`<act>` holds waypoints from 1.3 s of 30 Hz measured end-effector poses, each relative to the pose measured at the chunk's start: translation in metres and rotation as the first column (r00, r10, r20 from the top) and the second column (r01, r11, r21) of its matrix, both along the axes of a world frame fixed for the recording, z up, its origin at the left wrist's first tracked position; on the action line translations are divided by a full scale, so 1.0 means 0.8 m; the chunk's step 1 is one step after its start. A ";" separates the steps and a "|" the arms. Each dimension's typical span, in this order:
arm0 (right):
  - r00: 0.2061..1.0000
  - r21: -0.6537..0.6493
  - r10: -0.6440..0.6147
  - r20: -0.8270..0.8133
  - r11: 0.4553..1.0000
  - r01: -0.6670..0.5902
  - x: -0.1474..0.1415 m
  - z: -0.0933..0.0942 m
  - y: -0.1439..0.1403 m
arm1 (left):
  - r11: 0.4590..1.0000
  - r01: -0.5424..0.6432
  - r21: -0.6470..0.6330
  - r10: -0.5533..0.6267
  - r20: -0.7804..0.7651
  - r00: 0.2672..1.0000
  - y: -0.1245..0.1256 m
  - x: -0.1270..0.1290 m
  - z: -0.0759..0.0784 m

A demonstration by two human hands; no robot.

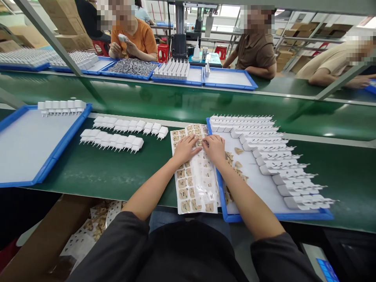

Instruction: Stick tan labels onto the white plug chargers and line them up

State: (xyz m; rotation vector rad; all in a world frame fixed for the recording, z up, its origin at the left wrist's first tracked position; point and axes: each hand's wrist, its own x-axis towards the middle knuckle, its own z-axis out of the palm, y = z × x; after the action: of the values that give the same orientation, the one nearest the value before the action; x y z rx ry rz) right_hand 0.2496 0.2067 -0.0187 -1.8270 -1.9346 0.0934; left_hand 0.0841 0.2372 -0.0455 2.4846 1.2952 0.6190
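Touching sticker sheets (182, 194), left hand (184, 150) laid flat, fingers slightly parted, right hand (215, 149) curled narrow, its hold unclear, white plug adapters (273, 160) at three o'clock.

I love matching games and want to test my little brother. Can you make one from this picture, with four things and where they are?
Things:
1. Label sheets
2. Heap of metal parts
3. Two short rows of white plug adapters
4. Cardboard box

Places:
A. In a blue-rimmed tray near the person in orange
B. At the lower left, below the worktop
C. Under the left hand and right hand
D. Straight on the green worktop

Right pairs: 1-C, 2-A, 3-D, 4-B
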 end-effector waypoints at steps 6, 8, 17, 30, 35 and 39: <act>0.960 0.086 0.181 -0.211 0.982 -0.166 0.020 0.017 0.001 | 0.999 -0.004 -0.042 0.001 -0.067 0.998 -0.004 -0.005 0.008; 0.935 0.103 0.216 -0.280 0.976 -0.194 0.042 0.033 -0.003 | 0.999 -0.002 -0.050 -0.001 -0.053 0.999 -0.005 -0.008 0.009; 0.770 -0.028 -0.019 -0.637 1.000 0.002 0.135 0.060 -0.041 | 0.986 -0.132 0.105 0.124 0.075 0.989 0.030 0.053 0.040; 0.697 -0.045 -0.001 -0.717 0.998 -0.045 0.126 0.075 -0.056 | 0.991 -0.025 -0.131 0.089 0.505 0.858 0.048 0.118 0.059; 0.480 0.071 0.235 -0.845 0.939 -0.336 0.085 0.095 -0.077 | 0.785 0.427 -0.449 0.248 0.859 0.448 -0.014 0.059 0.082; 0.372 0.124 0.328 -0.868 0.869 -0.478 0.056 0.103 -0.091 | 0.733 0.529 -0.429 0.189 0.874 0.447 -0.049 0.014 0.083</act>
State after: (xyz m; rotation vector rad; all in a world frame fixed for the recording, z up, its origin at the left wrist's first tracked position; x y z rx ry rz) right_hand 0.2946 0.1340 0.0636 -0.9160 -1.5109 1.1512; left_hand 0.0956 0.1977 0.0210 1.2613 0.5839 0.9880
